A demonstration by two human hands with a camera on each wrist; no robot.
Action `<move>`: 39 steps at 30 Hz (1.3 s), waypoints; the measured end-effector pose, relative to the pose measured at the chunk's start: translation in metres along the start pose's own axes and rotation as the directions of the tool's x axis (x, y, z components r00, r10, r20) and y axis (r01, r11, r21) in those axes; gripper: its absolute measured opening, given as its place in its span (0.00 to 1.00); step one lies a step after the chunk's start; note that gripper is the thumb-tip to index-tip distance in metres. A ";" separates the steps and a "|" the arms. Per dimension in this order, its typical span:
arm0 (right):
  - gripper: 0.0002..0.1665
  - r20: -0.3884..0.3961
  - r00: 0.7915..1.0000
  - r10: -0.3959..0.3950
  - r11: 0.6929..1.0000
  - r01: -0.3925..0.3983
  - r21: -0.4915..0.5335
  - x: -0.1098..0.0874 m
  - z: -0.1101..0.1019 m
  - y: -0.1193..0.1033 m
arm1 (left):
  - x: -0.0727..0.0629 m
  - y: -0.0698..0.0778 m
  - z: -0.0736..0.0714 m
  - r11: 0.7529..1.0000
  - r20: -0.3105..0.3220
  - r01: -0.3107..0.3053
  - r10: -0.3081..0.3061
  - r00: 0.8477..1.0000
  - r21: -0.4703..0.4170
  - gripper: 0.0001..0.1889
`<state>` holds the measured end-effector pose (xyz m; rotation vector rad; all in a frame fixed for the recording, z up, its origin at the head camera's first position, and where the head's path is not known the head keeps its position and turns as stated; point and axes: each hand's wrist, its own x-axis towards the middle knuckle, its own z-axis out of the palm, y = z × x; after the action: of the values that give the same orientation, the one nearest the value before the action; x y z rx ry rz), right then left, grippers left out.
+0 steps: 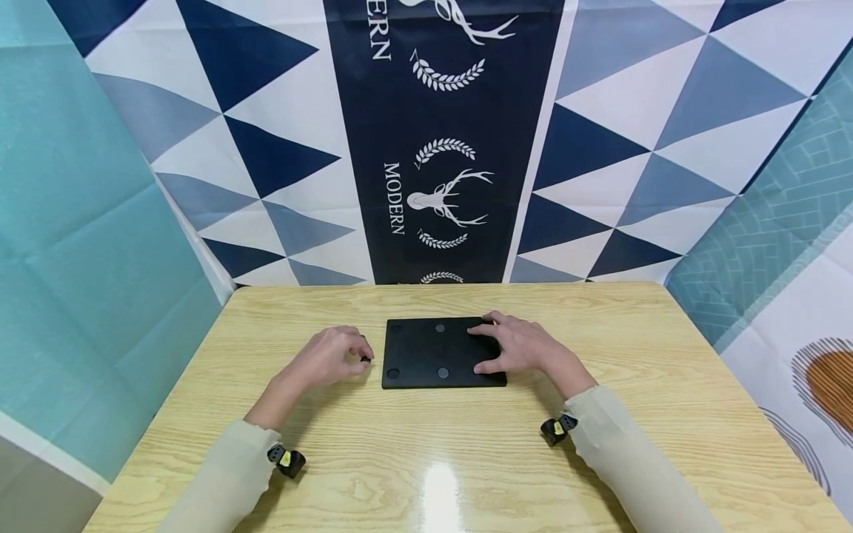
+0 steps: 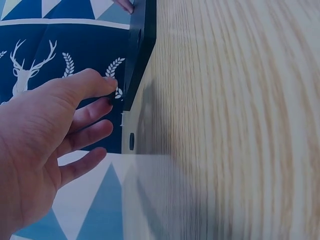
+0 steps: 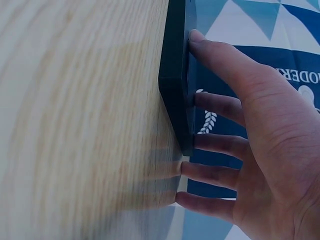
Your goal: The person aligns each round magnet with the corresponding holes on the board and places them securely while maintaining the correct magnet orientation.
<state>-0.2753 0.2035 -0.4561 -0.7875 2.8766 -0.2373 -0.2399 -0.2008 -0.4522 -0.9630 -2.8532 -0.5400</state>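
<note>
A flat black rectangular board lies on the table, with several round spots on its upper face. Beside its left end, my left hand pinches a small black piece between thumb and index finger; its exact kind is too small to tell. In the left wrist view, a small dark oval piece lies on the table beyond the fingers. My right hand rests over the board's right end, fingers spread. Seen from the right wrist, the thumb touches the board's upper face, and the outer fingertips reach the table.
The wooden table extends toward me and to both sides of the board. A patterned cloth hangs behind its far edge. Small black devices, one on the left sleeve and one on the right sleeve, sit near the wrists.
</note>
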 end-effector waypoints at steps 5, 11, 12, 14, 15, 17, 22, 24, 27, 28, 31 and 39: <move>0.50 0.004 1.000 0.002 1.000 -0.002 -0.002 0.000 0.000 0.001 | 0.001 0.002 0.002 0.999 0.008 -0.035 0.036 0.999 -0.004 0.04; 0.50 0.004 1.000 -0.002 1.000 0.002 0.001 0.000 -0.001 0.000 | 0.003 0.005 0.004 0.998 0.025 -0.066 0.066 0.997 -0.010 0.04; 0.50 0.004 1.000 -0.003 1.000 0.003 0.001 0.000 -0.001 0.000 | 0.004 0.006 0.004 0.997 0.027 -0.073 0.073 0.997 -0.009 0.04; 0.50 0.003 1.000 -0.005 1.000 0.005 0.002 -0.001 -0.001 0.000 | 0.004 0.007 0.005 0.996 0.029 -0.084 0.085 0.996 -0.007 0.05; 0.50 0.003 1.000 -0.006 1.000 0.006 0.001 -0.001 -0.001 -0.001 | 0.004 0.007 0.006 0.996 0.027 -0.091 0.091 0.995 -0.005 0.05; 0.50 0.000 1.000 -0.006 1.000 0.006 0.001 -0.001 -0.001 -0.001 | 0.005 0.009 0.007 0.995 0.021 -0.102 0.102 0.995 -0.004 0.05; 0.50 -0.006 1.000 -0.006 1.000 0.006 0.000 -0.001 0.000 0.000 | 0.007 0.011 0.010 0.993 0.011 -0.121 0.121 0.993 -0.003 0.04; 0.50 -0.007 1.000 -0.007 1.000 0.007 -0.001 -0.001 0.000 0.000 | 0.009 0.012 0.011 0.992 0.008 -0.130 0.130 0.991 -0.003 0.04; 0.50 -0.008 1.000 -0.006 1.000 0.006 -0.001 -0.001 0.000 0.000 | 0.010 0.014 0.012 0.990 0.004 -0.139 0.139 0.990 -0.001 0.04; 0.50 -0.008 1.000 -0.006 1.000 0.006 0.000 -0.001 0.000 0.000 | 0.011 0.015 0.012 0.990 0.003 -0.142 0.142 0.990 0.000 0.04; 0.50 -0.005 1.000 -0.004 1.000 0.004 0.001 -0.001 -0.001 -0.001 | 0.012 0.016 0.013 0.989 0.004 -0.145 0.145 0.989 -0.003 0.03; 0.50 0.002 1.000 0.000 1.000 0.000 0.000 -0.001 -0.003 -0.002 | 0.015 0.020 0.015 0.987 0.014 -0.162 0.163 0.987 -0.018 0.02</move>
<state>-0.2736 0.2029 -0.4528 -0.7872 2.8749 -0.2357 -0.2396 -0.1719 -0.4575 -1.1942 -2.7539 -0.5426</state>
